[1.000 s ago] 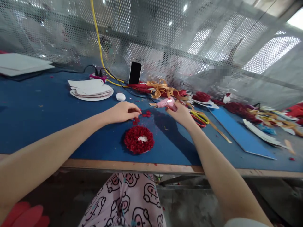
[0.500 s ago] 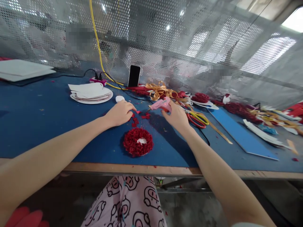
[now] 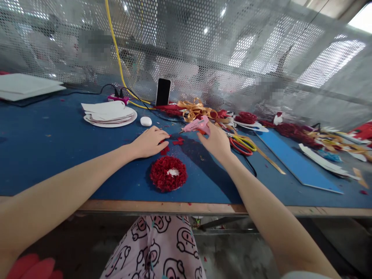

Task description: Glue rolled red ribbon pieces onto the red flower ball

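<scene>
My right hand (image 3: pixel 215 140) grips a pink glue gun (image 3: pixel 195 126), its nozzle pointing left toward my other hand. My left hand (image 3: pixel 149 141) rests on the blue table (image 3: pixel 58 147) with fingertips pinched on a small red piece (image 3: pixel 166 136) beside a few loose red scraps (image 3: pixel 178 142). A round red petal disc with a white centre (image 3: pixel 168 178) lies on the table just in front of both hands, untouched.
A white plate with paper pieces (image 3: pixel 109 113), a white oval object (image 3: pixel 145 121) and a propped phone (image 3: pixel 163 92) stand behind my hands. Scissors (image 3: pixel 242 144), gold ribbon (image 3: pixel 196 109), a blue board (image 3: pixel 296 162) and red craft pieces lie to the right. A perforated metal screen backs the table.
My right hand has lifted the glue gun off the table and swung its nozzle left toward my left hand. My left hand stayed at the red scraps.
</scene>
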A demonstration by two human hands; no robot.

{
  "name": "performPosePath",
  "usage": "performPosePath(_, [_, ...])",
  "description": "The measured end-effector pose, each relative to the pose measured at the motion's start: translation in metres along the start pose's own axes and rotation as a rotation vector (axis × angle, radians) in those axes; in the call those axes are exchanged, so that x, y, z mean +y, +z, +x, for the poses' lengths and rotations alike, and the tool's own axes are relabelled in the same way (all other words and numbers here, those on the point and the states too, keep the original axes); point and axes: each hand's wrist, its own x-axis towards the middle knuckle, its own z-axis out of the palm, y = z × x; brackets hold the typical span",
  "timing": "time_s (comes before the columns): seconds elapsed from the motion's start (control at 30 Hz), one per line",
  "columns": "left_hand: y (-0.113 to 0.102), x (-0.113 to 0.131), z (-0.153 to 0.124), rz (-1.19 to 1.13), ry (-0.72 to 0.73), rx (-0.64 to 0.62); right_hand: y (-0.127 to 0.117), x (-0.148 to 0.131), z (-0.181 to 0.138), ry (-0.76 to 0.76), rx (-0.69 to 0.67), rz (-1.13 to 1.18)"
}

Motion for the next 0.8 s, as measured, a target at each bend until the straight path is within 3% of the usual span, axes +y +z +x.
performPosePath(0.1, [-0.008, 0.009, -0.001, -0.107, 0.112, 0.061, -0.004, 0.006, 0.003, -0.01, 0.061, 0.014])
performPosePath(0.2, [-0.014, 0.019, -0.004, -0.267, 0.241, -0.003, -0.014, 0.015, 0.006, -0.082, 0.102, 0.052])
performPosePath(0.37, [-0.013, 0.023, -0.006, -0.312, 0.299, -0.059, -0.032, 0.022, 0.005, -0.262, -0.022, 0.052])
performPosePath(0.53, [-0.017, 0.025, -0.007, -0.303, 0.342, -0.066, -0.033, 0.016, 0.001, -0.384, -0.168, 0.025])
performPosePath(0.8, [-0.018, 0.027, -0.008, -0.311, 0.388, -0.138, -0.022, 0.014, 0.0, -0.439, -0.188, 0.017])
